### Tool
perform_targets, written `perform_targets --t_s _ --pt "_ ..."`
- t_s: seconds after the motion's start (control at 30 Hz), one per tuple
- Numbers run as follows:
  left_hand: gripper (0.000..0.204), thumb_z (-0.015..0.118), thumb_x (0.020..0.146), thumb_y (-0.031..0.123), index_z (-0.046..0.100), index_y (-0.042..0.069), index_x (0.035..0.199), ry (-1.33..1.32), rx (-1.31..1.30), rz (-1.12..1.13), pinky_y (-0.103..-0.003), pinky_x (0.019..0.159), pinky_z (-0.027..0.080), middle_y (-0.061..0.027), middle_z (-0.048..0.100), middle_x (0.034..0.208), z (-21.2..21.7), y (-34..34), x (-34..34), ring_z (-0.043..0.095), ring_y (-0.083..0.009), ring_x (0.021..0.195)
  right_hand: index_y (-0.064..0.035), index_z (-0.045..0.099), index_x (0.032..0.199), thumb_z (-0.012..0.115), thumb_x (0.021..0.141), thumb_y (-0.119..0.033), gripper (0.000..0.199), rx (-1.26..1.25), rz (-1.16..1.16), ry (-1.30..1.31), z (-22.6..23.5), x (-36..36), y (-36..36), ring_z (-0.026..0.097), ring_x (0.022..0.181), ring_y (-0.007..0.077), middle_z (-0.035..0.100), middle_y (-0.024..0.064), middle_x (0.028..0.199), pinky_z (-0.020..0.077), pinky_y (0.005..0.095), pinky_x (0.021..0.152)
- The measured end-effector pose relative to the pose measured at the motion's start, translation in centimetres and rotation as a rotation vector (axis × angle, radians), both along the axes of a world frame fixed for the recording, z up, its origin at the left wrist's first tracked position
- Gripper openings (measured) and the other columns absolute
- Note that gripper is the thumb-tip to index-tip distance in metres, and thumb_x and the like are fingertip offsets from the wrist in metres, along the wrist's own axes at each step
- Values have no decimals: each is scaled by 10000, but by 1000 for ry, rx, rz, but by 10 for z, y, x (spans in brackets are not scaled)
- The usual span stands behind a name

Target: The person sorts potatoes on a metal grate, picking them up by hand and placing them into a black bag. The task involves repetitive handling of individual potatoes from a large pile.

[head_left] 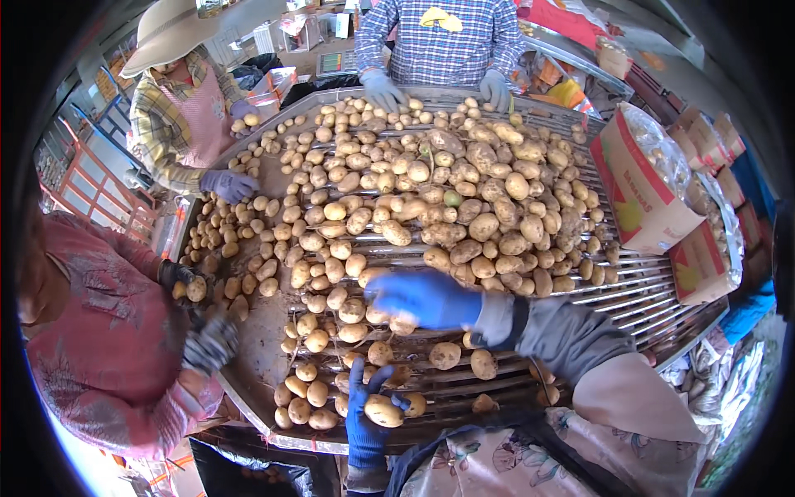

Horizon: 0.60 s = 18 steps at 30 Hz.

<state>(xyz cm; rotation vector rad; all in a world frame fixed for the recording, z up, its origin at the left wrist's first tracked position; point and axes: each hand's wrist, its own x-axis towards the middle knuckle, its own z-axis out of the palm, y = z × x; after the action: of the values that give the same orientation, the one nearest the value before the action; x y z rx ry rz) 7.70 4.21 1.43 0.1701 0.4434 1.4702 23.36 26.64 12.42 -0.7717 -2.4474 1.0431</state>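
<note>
A heap of muddy, tan potatoes (pixel 497 207) covers a slatted metal sorting table (pixel 654 286). Low at the near edge, my left hand (pixel 362 424) in a blue knit glove has a yellowish potato (pixel 383 411) against its palm, with fingertips curled round it and the index finger pointing up. My right hand (pixel 426 300), also gloved in blue, stretches leftward over the middle of the heap. Motion blurs its fingers, so their grip is unclear; another potato (pixel 403 324) shows just below them. Loose potatoes (pixel 445 356) lie on the slats between my hands.
Three co-workers stand around the table: one in a pink top (pixel 116 331) at left, one in a sun hat (pixel 166 33) at far left, one in a checked shirt (pixel 439 50) opposite. Cardboard boxes (pixel 638 178) stand at the right. A black-lined container (pixel 248 472) sits below the near-left edge.
</note>
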Motion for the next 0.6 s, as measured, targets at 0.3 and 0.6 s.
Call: perform_targets --t_s 0.3,0.6 --pt "541 506 964 609 542 107 1164 246 -21 -52 -401 710 509 -72 600 1008 22 -1 4 566 -229 780 -159 629 1221 632 939 -341 336 456 -57 -192 -12 32 21 623 906 289 635 97 1052 505 424 774" --pt "711 390 920 757 556 170 1284 -441 -201 -64 -405 620 501 -144 639 1095 -7 -7 -9 609 -296 786 -99 526 1353 555 927 -495 582 884 -467 -905 -32 138 65 500 1135 303 542 120 1255 299 508 1078"
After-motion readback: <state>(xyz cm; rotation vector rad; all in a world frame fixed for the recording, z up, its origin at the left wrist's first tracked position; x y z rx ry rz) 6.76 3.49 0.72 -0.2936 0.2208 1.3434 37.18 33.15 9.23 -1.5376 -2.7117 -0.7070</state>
